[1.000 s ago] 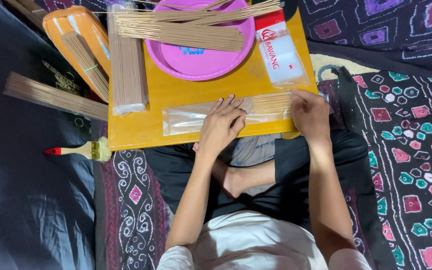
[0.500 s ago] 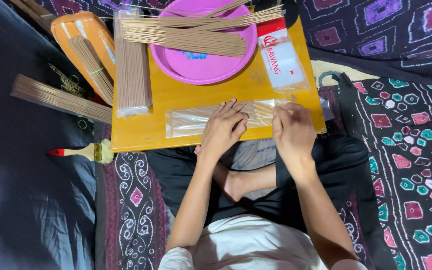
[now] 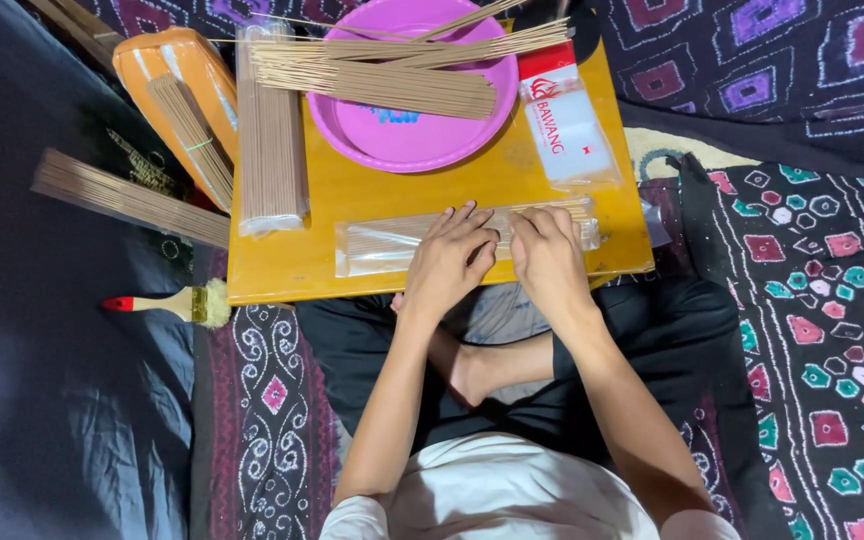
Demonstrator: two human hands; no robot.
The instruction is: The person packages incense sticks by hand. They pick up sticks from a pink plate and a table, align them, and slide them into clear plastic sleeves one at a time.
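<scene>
A long clear plastic sleeve of thin tan sticks (image 3: 377, 245) lies across the near edge of a yellow board (image 3: 292, 275) over my lap. My left hand (image 3: 449, 258) presses down on the middle of the sleeve with its fingers spread. Just to its right, my right hand (image 3: 549, 255) rests on the same sleeve with curled fingers, covering the part near its right end. The two hands almost touch.
A pink plate (image 3: 402, 145) with loose sticks (image 3: 392, 85) sits at the back of the board. Nearby are a bagged stick bundle (image 3: 270, 150), a white-and-red packet (image 3: 564, 125), an orange tray (image 3: 157, 60), a loose bundle (image 3: 122, 195) and a paintbrush (image 3: 167, 303). Patterned cloth surrounds the board.
My right hand has slid left along the sleeve from its right end until it is next to my left hand. The left hand has stayed in place.
</scene>
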